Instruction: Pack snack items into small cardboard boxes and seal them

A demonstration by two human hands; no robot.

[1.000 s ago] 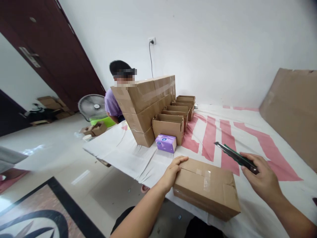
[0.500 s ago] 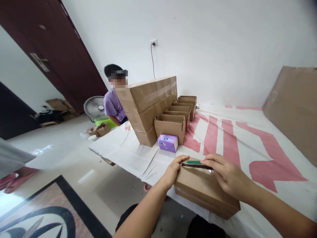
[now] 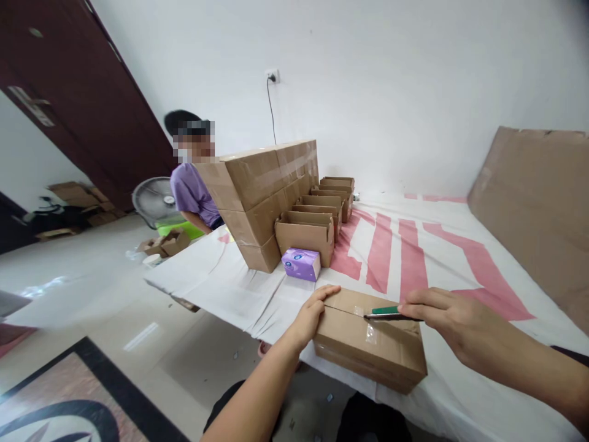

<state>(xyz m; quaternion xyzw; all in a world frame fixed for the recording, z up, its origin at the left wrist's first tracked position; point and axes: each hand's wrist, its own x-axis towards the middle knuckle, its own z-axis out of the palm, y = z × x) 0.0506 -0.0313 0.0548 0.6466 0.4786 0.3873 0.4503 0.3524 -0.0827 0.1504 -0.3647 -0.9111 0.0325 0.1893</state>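
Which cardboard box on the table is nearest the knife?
The closed box at the near edge of the table, under the left hand; the stacked boxes and row of open boxes stand farther back.

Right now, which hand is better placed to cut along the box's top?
Probably the right hand: it holds the cutter, tip at the box's top. The left hand rests on the box's left end, holding no tool.

Box [image 3: 356, 347]: matt cardbd. Tape [image 3: 370, 333]: glossy plas. Knife [image 3: 385, 310]: smooth plas. Tissue pk [image 3: 300, 264]: glossy wrap. Counter cover [image 3: 221, 270]: creased cloth. Floor [image 3: 184, 344]: glossy.
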